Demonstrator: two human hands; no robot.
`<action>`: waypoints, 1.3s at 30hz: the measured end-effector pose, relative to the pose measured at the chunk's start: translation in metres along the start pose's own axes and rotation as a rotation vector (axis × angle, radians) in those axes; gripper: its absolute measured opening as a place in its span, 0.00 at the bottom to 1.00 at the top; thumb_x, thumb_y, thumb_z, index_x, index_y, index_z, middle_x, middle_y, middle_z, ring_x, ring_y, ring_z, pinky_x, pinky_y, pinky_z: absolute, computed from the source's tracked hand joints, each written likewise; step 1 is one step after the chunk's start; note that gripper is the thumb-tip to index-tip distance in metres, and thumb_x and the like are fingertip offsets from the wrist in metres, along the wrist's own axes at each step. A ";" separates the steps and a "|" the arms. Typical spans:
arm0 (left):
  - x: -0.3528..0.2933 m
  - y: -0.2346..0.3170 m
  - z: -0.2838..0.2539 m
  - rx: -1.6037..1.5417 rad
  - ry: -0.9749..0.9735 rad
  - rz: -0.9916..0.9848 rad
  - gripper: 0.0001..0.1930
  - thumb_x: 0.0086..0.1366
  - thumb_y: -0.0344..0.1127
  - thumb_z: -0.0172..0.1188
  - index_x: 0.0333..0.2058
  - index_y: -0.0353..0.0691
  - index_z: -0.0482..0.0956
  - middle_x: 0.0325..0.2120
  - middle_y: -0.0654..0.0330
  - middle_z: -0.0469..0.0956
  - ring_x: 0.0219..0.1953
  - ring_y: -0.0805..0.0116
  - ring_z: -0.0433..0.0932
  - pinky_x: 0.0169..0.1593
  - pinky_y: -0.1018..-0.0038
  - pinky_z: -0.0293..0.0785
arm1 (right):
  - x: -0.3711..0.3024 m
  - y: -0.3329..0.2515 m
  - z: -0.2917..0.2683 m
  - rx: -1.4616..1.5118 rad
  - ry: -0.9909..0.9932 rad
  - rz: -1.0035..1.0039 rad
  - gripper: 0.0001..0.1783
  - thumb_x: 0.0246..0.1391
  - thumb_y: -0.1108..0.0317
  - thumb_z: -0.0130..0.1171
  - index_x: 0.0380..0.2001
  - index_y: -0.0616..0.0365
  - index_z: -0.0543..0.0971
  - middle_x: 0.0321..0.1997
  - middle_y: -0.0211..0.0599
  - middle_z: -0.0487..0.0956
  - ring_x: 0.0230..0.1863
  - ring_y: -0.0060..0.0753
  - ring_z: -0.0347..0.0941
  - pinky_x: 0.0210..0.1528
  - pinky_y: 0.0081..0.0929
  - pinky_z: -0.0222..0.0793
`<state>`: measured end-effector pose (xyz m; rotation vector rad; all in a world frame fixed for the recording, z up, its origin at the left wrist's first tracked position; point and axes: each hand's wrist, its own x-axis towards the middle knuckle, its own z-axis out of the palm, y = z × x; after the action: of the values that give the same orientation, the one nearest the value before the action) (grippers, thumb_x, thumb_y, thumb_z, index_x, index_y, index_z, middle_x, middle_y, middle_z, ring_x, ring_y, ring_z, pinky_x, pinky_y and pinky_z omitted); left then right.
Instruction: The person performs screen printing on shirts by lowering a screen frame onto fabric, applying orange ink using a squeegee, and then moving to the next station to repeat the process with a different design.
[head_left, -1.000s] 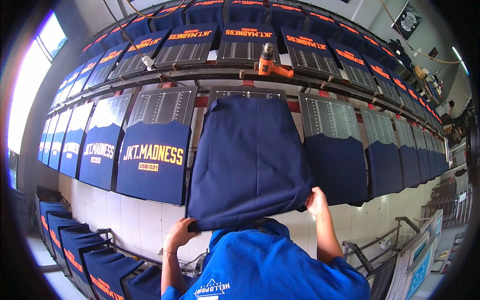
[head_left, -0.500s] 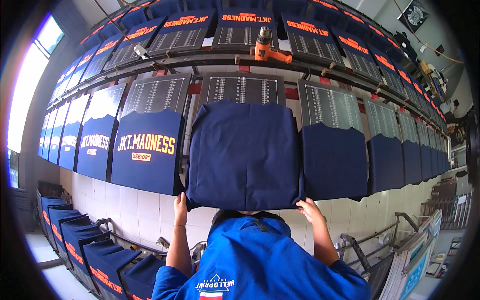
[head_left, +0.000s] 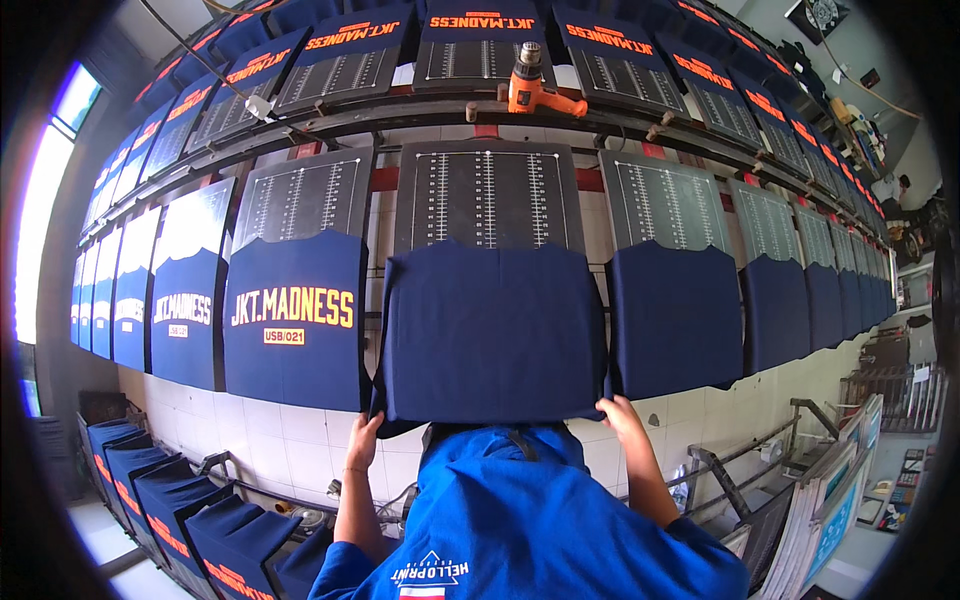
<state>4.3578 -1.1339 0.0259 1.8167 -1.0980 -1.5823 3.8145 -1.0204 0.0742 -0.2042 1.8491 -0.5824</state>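
Observation:
A plain navy T-shirt [head_left: 493, 335] is stretched over a dark flat board [head_left: 465, 190] in front of me. White ruled scales show on the bare far part of the board. My left hand [head_left: 362, 440] is closed on the shirt's near left corner, where loose cloth hangs down. At the near right corner, my right hand [head_left: 622, 418] pinches the edge of the same shirt. Cloth hides some fingertips. The shirt's surface looks mostly smooth.
Printed navy shirts [head_left: 292, 325] lie on boards to the left, plain ones [head_left: 675, 320] to the right. An orange heat gun [head_left: 530, 90] rests on the dark rail beyond. More draped shirts [head_left: 170, 510] stand behind left; framed screens [head_left: 825, 510] lean at lower right.
The shirt has slid toward me along the board, baring more of the ruled scales. Its creases have flattened. Both hands still grip the near corners, the left one slightly lower.

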 end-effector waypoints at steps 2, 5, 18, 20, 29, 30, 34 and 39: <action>-0.006 -0.009 -0.009 0.035 -0.118 -0.086 0.23 0.67 0.47 0.57 0.45 0.29 0.78 0.37 0.59 0.78 0.41 0.67 0.72 0.49 0.70 0.68 | -0.007 0.014 -0.011 -0.123 0.031 0.046 0.16 0.53 0.57 0.59 0.41 0.53 0.80 0.40 0.31 0.79 0.45 0.28 0.73 0.47 0.30 0.67; 0.001 0.001 -0.012 0.257 -0.199 -0.057 0.27 0.71 0.51 0.51 0.53 0.30 0.75 0.45 0.55 0.78 0.49 0.65 0.73 0.56 0.70 0.66 | -0.004 0.015 -0.016 -0.070 0.004 -0.056 0.19 0.54 0.55 0.59 0.45 0.55 0.79 0.42 0.31 0.79 0.49 0.30 0.73 0.49 0.32 0.68; 0.198 0.190 0.078 -0.138 0.123 0.127 0.20 0.70 0.46 0.58 0.45 0.30 0.75 0.37 0.59 0.78 0.39 0.70 0.75 0.44 0.73 0.72 | 0.130 -0.184 0.021 0.424 -0.206 -0.314 0.25 0.60 0.51 0.62 0.49 0.62 0.78 0.46 0.35 0.81 0.47 0.31 0.77 0.52 0.31 0.72; 0.197 0.202 0.078 0.175 0.215 0.383 0.16 0.70 0.42 0.58 0.38 0.30 0.75 0.27 0.60 0.73 0.31 0.71 0.68 0.35 0.71 0.66 | 0.125 -0.190 0.017 0.342 -0.083 -0.413 0.18 0.57 0.64 0.65 0.47 0.63 0.79 0.44 0.36 0.81 0.45 0.28 0.77 0.50 0.29 0.71; 0.209 0.233 0.072 0.350 0.392 0.510 0.15 0.70 0.40 0.57 0.37 0.28 0.75 0.24 0.53 0.75 0.29 0.69 0.69 0.36 0.69 0.68 | 0.139 -0.216 0.022 0.289 0.053 -0.628 0.16 0.57 0.62 0.65 0.44 0.63 0.80 0.39 0.31 0.81 0.40 0.23 0.75 0.48 0.25 0.69; 0.209 0.235 0.075 0.401 0.428 0.519 0.14 0.70 0.39 0.57 0.37 0.29 0.75 0.24 0.52 0.75 0.29 0.67 0.71 0.37 0.68 0.69 | 0.143 -0.215 0.023 0.284 0.067 -0.639 0.16 0.57 0.63 0.65 0.43 0.63 0.80 0.39 0.31 0.81 0.40 0.22 0.74 0.48 0.25 0.69; 0.211 0.238 0.080 0.366 0.481 0.575 0.14 0.69 0.38 0.58 0.38 0.29 0.75 0.26 0.49 0.76 0.29 0.62 0.72 0.38 0.67 0.70 | 0.143 -0.224 0.029 0.297 0.111 -0.697 0.15 0.57 0.63 0.66 0.42 0.64 0.80 0.37 0.30 0.81 0.39 0.21 0.74 0.46 0.23 0.69; 0.206 0.249 0.084 0.284 0.450 0.583 0.14 0.68 0.38 0.58 0.40 0.30 0.76 0.30 0.45 0.79 0.33 0.52 0.79 0.41 0.64 0.72 | 0.137 -0.222 0.033 0.239 0.276 -0.801 0.16 0.57 0.62 0.65 0.39 0.66 0.80 0.32 0.30 0.80 0.34 0.22 0.73 0.42 0.25 0.69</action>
<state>4.2147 -1.4295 0.0864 1.6831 -1.4941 -0.6723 3.7647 -1.2779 0.0586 -0.7498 1.9026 -1.4316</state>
